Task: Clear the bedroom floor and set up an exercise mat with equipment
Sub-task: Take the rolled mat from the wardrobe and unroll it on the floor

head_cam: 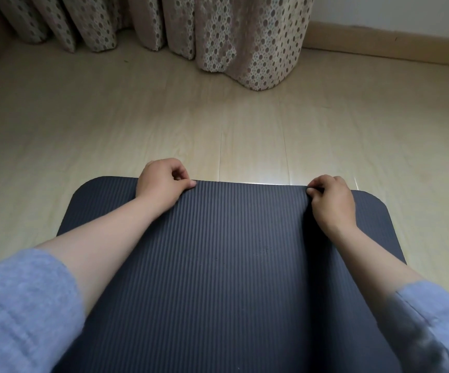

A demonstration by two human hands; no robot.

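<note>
A dark grey ribbed exercise mat [231, 259] lies flat on the pale wooden floor, its rounded far corners towards the curtain. My left hand [164, 181] grips the mat's far edge left of the middle, thumb on top and fingers curled over the edge. My right hand [331, 197] pinches the same far edge near the right corner, with its fingers curled. Both forearms stretch over the mat, and the grey sleeves are pushed up to the elbows.
A spotted beige curtain [245, 41] hangs to the floor at the back. A wooden skirting board [393, 47] runs along the white wall at the back right. Bare wooden floor [164, 111] lies between the mat and the curtain.
</note>
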